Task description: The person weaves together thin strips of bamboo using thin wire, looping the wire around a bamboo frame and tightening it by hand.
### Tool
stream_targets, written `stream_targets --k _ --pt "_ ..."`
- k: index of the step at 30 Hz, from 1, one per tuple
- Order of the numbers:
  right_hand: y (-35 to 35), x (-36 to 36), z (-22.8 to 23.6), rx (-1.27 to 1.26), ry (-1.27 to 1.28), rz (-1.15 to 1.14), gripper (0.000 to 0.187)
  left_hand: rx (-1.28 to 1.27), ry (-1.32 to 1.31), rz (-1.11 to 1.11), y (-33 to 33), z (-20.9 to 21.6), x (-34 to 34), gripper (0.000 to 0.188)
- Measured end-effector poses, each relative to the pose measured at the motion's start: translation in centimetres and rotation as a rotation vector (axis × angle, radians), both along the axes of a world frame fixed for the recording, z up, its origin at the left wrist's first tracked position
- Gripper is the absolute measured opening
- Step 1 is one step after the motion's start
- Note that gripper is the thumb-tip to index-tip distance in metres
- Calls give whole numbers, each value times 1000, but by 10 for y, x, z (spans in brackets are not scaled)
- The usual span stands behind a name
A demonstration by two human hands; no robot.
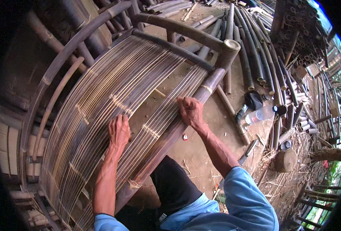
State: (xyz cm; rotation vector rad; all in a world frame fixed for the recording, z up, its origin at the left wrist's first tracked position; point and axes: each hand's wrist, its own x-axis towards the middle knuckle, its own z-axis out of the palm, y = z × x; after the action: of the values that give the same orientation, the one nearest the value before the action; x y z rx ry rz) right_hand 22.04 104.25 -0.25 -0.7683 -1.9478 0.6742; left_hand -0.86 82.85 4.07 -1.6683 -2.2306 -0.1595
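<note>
A bamboo bench frame [166,138] stands slantwise before me, its seat made of long thin bamboo slats [101,100] laid side by side. A lengthwise gap splits the slats into a broad far group and a narrow near group [151,133]. My left hand [119,130] is closed at the edge of the far group, its fingers curled over a slat beside the gap. Against the thick front rail [210,86], my right hand [190,110] is clenched at the near slats; whatever lies inside its fingers is hidden. Pale cross ties [121,104] run across the slats.
Long bamboo poles [251,50] lie on the dirt floor at the far right, with stacked bamboo ends [299,27] behind. A plastic bottle [260,114], a knife [248,151] and a wood block [285,161] are on my right. The bench's curved backrest [64,54] rises at left.
</note>
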Motion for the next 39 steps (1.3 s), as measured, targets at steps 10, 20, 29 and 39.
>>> stream_targets --k 10,20,29,39 --pt "0 -5 2 5 76 13 49 10 -721 18 -30 12 15 30" --pt "4 12 13 -406 -171 73 46 -82 -680 37 -43 68 45 31" --pt "-29 -21 168 -111 -183 916 34 205 -2023 -382 11 112 109 47" --pt "102 -40 124 29 -689 636 30 258 -1413 448 -79 37 -31 25"
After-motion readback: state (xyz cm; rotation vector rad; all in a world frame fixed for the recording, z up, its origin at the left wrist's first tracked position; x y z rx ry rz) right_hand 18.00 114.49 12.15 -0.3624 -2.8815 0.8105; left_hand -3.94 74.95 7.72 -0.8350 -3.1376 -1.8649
